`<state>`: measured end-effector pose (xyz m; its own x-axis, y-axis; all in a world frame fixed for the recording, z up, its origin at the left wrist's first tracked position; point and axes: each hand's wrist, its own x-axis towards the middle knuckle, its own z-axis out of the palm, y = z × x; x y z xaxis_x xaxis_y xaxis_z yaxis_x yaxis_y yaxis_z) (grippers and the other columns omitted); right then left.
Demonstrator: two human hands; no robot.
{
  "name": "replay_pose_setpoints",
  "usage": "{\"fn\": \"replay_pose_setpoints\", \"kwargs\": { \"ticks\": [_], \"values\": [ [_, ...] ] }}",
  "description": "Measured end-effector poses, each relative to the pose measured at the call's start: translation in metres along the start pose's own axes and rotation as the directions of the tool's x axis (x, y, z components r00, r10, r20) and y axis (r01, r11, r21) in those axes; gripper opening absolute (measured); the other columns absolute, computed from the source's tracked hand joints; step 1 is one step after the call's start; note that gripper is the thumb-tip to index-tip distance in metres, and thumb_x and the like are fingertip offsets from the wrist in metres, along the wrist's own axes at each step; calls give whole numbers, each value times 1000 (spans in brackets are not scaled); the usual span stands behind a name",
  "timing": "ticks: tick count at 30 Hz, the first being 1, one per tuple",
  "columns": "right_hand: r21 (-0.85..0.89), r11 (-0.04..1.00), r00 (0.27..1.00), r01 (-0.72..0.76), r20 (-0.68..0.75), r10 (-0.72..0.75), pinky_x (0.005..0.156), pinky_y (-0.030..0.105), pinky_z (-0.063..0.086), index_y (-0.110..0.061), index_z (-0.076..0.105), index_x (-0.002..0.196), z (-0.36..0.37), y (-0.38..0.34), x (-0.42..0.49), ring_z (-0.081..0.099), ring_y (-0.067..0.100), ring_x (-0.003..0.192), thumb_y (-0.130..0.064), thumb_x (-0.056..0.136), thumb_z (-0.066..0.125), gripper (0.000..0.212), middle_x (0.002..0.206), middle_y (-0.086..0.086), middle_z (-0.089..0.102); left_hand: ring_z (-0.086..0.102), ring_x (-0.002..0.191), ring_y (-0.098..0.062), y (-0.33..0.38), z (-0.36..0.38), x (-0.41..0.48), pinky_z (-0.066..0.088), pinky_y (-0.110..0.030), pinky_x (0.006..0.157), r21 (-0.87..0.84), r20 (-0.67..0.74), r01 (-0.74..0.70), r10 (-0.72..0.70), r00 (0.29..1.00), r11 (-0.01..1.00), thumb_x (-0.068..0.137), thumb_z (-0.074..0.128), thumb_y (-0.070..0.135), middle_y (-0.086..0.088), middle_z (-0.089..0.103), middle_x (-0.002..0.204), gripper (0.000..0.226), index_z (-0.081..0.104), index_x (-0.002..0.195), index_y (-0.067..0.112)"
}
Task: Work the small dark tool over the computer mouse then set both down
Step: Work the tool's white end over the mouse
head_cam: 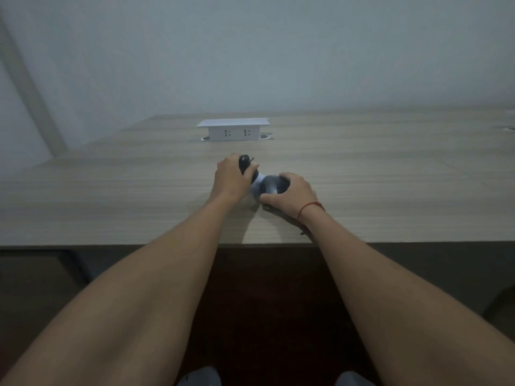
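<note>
The left hand [231, 176] was clamped round the tool [245, 162], its dark head jutting above the fingers and its lower end angled toward the mouse [271, 185], probably for reach. The right hand [292, 193] wrapped the mouse, fingers closed over its far side, steadying it just above the table [111, 196]. No writing was legible.

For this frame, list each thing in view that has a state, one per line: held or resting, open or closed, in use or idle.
Left hand: closed in a grip on the small dark rounded tool.
Small dark rounded tool: held, raised off the desk.
Right hand: closed on the grey computer mouse.
Grey computer mouse: held low at the wooden desk; contact unclear.
White pop-up socket box: raised open, nothing plugged in.
Red string bracelet: worn on the right wrist.
</note>
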<state>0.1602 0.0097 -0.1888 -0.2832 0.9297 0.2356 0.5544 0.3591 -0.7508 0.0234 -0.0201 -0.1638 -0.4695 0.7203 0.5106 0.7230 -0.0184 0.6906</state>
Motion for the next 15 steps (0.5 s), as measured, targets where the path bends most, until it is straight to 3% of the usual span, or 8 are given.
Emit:
{"fn": "replay_pose_setpoints", "kwargs": {
  "ticks": [3, 8, 12, 15],
  "values": [
    [-5, 999, 999, 40, -2, -40, 87, 43, 50, -23, 58, 111, -1, 0, 3, 56, 20, 98, -52, 52, 73, 68, 112, 1, 60, 49, 67, -14, 8, -2, 1, 32, -13, 55, -86, -81, -37, 30, 996, 996, 90, 65, 32, 6, 50, 69, 24, 55, 79, 13],
    [34, 998, 998, 57, -23, -56, 87, 43, 51, -19, 58, 114, 1, 4, 4, 55, 19, 98, -42, 57, 77, 64, 109, 0, 59, 60, 94, -32, 8, -3, 8, 42, -30, 74, 77, 47, 58, -62, 997, 995, 92, 62, 32, -17, 62, 102, 33, 61, 100, 0],
    [74, 996, 998, 52, -23, -50, 87, 42, 51, -22, 58, 112, 1, 6, 7, 56, 18, 96, -37, 61, 78, 57, 100, -7, 56, 60, 89, -30, 16, -3, 8, 42, -30, 71, -7, 19, -45, 46, 999, 999, 92, 61, 30, -14, 63, 92, 27, 59, 88, 3],
    [106, 994, 999, 36, -24, -33, 92, 43, 49, -21, 50, 123, 2, 7, 7, 54, 19, 105, -34, 61, 80, 70, 115, -2, 57, 57, 96, -31, 16, 0, 7, 40, -31, 76, 44, 65, 33, -36, 997, 998, 95, 57, 29, -20, 62, 108, 31, 58, 103, 0]
  ]
}}
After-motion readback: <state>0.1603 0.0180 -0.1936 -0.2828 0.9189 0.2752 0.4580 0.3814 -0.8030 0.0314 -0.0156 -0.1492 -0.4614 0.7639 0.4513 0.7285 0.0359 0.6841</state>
